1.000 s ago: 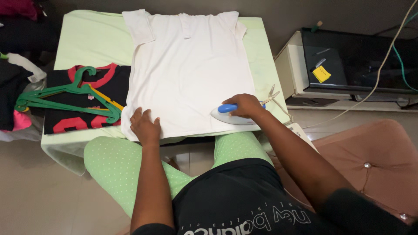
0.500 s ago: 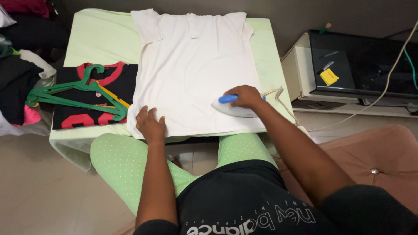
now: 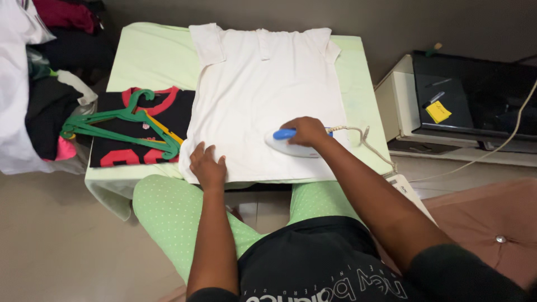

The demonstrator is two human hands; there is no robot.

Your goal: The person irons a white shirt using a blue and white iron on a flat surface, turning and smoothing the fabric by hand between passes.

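So the right hand (image 3: 306,131) is wrapped around the blue handle of a white iron (image 3: 291,146), sitting on the lower right part of the white t-shirt (image 3: 263,95), a bit right of centre frame. Compared with a second ago the iron has slid leftwards, in from the right hem edge toward the middle of the shirt, so the pass is working across the bottom strip of fabric. The left hand (image 3: 208,166) is open, flat with fingers spread, pressing on the lower left corner of the shirt, and it has pretty much stayed put, pinning the cloth. The shirt lies spread face-up on the pale green tabletop (image 3: 151,59), collar toward the top of the frame. Over at the left there's a folded black and red garment (image 3: 120,146) with green hangers (image 3: 120,120) lying on it. The iron's braided cord (image 3: 366,140) trails off toward the right edge.
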